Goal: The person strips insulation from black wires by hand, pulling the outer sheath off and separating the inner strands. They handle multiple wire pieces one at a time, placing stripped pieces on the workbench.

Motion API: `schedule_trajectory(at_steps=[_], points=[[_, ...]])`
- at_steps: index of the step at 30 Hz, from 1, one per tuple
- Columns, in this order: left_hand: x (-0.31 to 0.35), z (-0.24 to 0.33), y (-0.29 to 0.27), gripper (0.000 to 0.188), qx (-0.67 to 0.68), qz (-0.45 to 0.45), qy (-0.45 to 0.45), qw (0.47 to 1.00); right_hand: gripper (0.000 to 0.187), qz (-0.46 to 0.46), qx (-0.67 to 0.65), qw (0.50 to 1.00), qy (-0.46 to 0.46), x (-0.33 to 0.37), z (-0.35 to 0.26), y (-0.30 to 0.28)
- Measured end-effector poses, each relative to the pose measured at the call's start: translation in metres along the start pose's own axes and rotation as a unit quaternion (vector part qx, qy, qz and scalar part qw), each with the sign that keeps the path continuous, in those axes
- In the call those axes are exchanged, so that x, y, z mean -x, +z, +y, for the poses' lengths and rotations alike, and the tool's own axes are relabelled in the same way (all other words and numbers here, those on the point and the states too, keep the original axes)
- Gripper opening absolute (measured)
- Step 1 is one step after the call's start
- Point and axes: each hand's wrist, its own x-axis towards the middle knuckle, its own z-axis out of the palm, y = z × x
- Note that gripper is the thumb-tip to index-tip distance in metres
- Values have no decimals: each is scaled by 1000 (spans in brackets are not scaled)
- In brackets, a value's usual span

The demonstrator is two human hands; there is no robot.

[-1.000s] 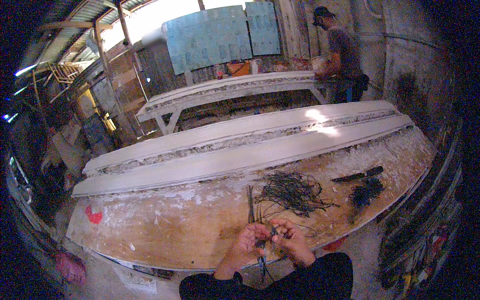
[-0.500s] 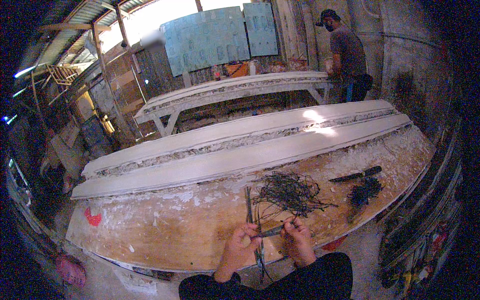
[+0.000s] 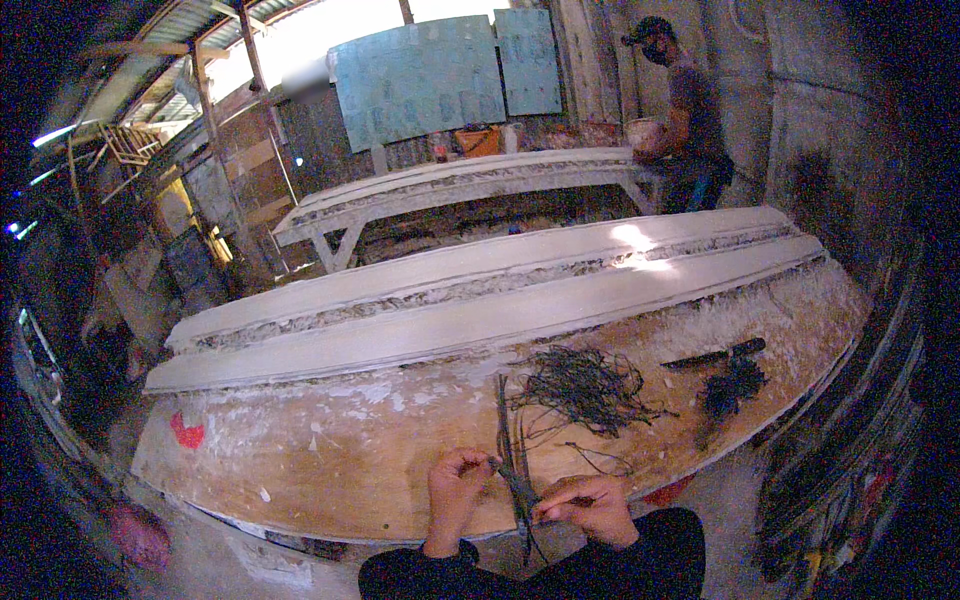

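Black, narrow, flat strip material (image 3: 515, 487) spans the gap between the two bare hands, above the near edge of a wide wooden board (image 3: 350, 485) marked with white residue. The left hand (image 3: 458, 485) pinches the strip's upper end between thumb and fingers; the right hand (image 3: 595, 505) pinches the lower end. The hands are apart from each other.

For good control, grip close to each end, apply even tension, and hold the piece flat to prevent twisting. Separate it clearly from the long, dark, slender strips (image 3: 502, 405) that run behind it.

Appearance: dark, short and slanting, upper end to the left; the surface texture is too blurred to judge.

Beyond the hands lie a loose tangle of thin black strands (image 3: 585, 390), a compact black bunch (image 3: 735, 387) and a dark knife with a black handle (image 3: 712, 354). Farther back are long white mouldings (image 3: 420, 347), then a second bench (image 3: 450, 193), with a co-worker (image 3: 693, 115) at its right end.
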Motion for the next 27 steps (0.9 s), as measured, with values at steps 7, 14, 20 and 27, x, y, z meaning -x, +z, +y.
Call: schedule_trajectory(at_steps=[7, 14, 20, 27], points=[[10, 23, 4, 12, -176, -129, -6, 976, 23, 164, 193, 964, -79, -7, -4, 6], [25, 33, 17, 17, -195, -433, 88, 876, 33, 273, 172, 942, -95, -19, 12, -2], [26, 41, 14, 21, -222, -452, -2, 864, 18, 285, 108, 951, -61, -18, 8, -5], [11, 26, -2, 16, -166, -76, 34, 983, 13, 183, 224, 956, -57, -12, 2, -13]])
